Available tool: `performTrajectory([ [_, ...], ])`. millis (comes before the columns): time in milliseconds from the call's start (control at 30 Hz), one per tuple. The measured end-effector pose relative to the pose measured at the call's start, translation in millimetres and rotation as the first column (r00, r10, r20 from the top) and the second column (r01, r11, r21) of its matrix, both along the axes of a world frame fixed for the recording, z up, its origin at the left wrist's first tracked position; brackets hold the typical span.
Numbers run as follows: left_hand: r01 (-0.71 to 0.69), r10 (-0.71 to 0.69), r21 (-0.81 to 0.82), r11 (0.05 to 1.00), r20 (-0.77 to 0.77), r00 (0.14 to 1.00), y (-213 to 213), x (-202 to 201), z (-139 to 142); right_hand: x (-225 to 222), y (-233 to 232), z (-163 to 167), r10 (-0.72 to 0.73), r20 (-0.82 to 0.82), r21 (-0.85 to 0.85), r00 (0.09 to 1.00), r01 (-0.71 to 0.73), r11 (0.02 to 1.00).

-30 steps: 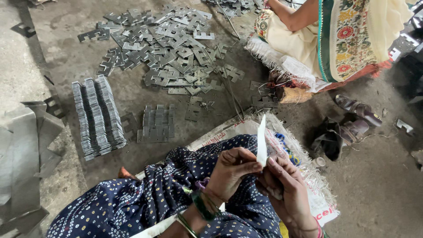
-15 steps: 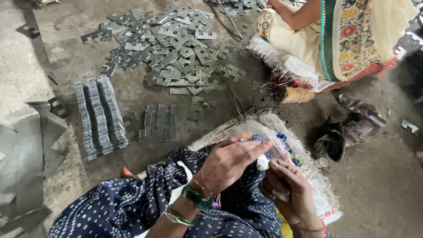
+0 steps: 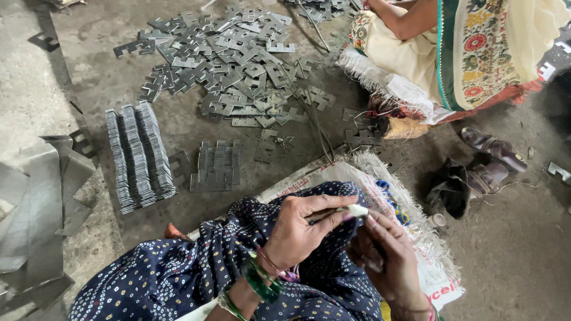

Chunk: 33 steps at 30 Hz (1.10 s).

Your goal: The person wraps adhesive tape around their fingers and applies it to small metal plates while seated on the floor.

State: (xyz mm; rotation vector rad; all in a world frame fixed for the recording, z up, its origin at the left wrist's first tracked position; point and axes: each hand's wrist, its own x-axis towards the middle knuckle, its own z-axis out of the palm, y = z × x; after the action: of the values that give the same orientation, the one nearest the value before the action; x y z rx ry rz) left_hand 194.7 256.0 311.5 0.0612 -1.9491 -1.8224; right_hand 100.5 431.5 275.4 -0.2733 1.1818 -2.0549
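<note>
My left hand [image 3: 300, 232], with green bangles on the wrist, lies over my lap in a dark blue dotted cloth [image 3: 178, 276]. Its fingers pinch a small white strip [image 3: 357, 210], of which only the end shows. My right hand [image 3: 386, 258] sits just right of it, fingertips closed against the same white end. Both hands meet above my knee, over a white woven sack [image 3: 428, 261] spread on the floor.
A loose heap of flat grey metal plates [image 3: 238, 59] covers the floor ahead. Neat stacked rows [image 3: 140, 157] and a shorter row [image 3: 217, 167] lie nearer. Bent metal sheets [image 3: 35, 208] sit at left. Another person [image 3: 458, 53] sits at top right, sandals [image 3: 493, 148] beside.
The white strip stood upright between my hands a second ago; it has come down and is now mostly hidden in my fingers. My left hand has closed over it.
</note>
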Motion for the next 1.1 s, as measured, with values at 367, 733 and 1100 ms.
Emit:
performTrajectory([
  [367,-0.282,0.212,-0.318,0.905,-0.237,0.948,5.5,-2.4,-10.5,-10.4,10.2,-13.5,-0.072,-0.322,0.192,0.944,0.14,0.971],
  [733,-0.067,-0.069,-0.454,0.888,-0.276,0.959,-7.2,-16.0,-11.7,-25.4,11.1,25.8,0.121,0.028,-0.009,0.992,-0.12,0.993],
  [1100,0.029,-0.098,-0.29,0.957,-0.226,0.969,0.9,-9.5,-10.0,-32.9,12.2,19.8,-0.016,0.065,0.214,0.998,0.002,0.977],
])
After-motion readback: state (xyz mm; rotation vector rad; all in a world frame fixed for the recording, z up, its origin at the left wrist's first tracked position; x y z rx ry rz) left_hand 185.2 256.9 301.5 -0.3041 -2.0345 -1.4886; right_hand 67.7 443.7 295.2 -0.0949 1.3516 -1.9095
